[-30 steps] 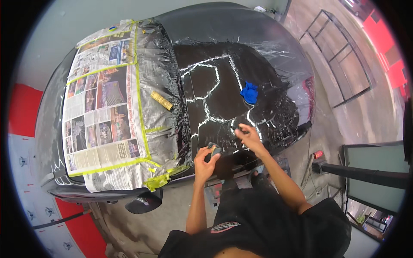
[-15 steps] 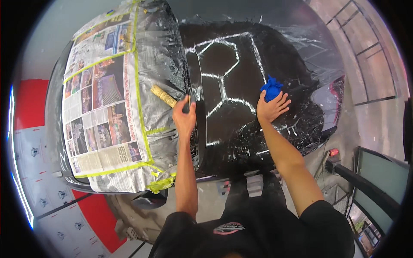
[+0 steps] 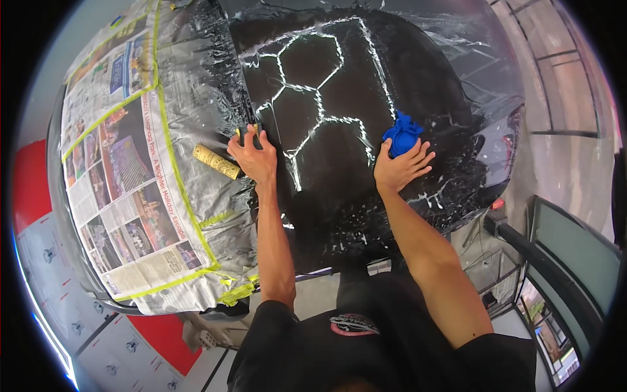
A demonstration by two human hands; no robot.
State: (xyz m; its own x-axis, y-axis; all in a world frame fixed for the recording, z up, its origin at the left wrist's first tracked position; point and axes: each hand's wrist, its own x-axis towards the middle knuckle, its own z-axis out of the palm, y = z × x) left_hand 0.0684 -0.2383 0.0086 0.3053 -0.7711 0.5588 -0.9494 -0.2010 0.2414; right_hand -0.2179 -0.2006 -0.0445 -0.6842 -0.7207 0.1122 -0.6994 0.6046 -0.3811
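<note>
My right hand is closed round a bunched blue cloth and presses it on a glossy black car panel. White powdery lines form hexagons on this panel, left of the cloth. At the panel's left edge, the fingers of my left hand are spread and bent, their tips touching the edge. A small yellowish bit shows by those fingertips, too small to make out. Next to that hand, a gold patterned cylindrical bottle lies on clear plastic sheeting.
Newspaper edged with yellow-green tape covers the car's left part. Wet-looking streaks mark the far right of the panel. To the right, a dark metal post stands by a glass-panelled frame.
The view has shifted, so the car sits farther left. My left hand's fingers have spread from a pinch and moved away from the bottle. The blue cloth stays under my right hand.
</note>
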